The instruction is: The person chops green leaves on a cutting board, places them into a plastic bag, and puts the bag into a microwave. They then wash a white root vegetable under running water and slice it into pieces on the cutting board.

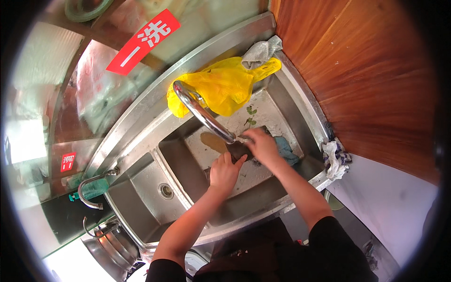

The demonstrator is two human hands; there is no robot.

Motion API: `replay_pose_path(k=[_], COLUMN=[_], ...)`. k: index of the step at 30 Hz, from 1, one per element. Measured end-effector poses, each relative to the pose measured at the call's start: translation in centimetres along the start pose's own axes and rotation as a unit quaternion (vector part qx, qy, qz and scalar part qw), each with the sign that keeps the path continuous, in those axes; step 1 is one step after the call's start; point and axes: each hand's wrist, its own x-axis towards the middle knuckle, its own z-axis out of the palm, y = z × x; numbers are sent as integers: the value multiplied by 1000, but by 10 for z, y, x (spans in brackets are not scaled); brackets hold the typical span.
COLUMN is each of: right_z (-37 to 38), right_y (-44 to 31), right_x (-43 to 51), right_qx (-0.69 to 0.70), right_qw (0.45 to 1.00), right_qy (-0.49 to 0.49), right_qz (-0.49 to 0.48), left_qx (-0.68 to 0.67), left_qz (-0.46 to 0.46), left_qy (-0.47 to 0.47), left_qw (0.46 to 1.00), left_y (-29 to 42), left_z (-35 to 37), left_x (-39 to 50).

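Over the larger basin of a stainless steel sink (165,169), my left hand (224,172) grips the near left edge of a dark, flat, wet-looking object (238,149), thumb on top. My right hand (261,146) is on its far right part, fingers bent beside the tip of the chrome faucet (206,114); something small and greyish shows at those fingertips, too unclear to name. A blue cloth (286,151) lies in the basin to the right of my right hand. Green leaves (251,115) rest on the basin floor beyond the hands. Part of the dark object is hidden by my hands.
A yellow plastic bag (225,84) and a grey mesh cloth (260,53) lie along the far rim. The smaller basin (141,192) with a drain is at the left, near a green bottle (95,188). A crumpled rag (334,160) hangs on the right corner. A wooden panel (370,81) bounds the right.
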Motion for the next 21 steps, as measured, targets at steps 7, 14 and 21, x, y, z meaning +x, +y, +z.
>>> replay_pose_path(k=[7,14,21], right_z=[-41,-30,-20], right_y=[63,58,-3], right_x=[7,-8,-45], right_qx=[-68,-24,537], right_qw=[976,956,803], right_qy=[81,291,16], right_qz=[189,-19,259], left_qx=[-64,-506,-691], left_qz=[-64,-297,-343], left_qy=[-31,-89,-84], left_qw=[995,805,630], left_y=[-5,12,17], left_z=[-18,-8,-28], left_x=[-9,20,29])
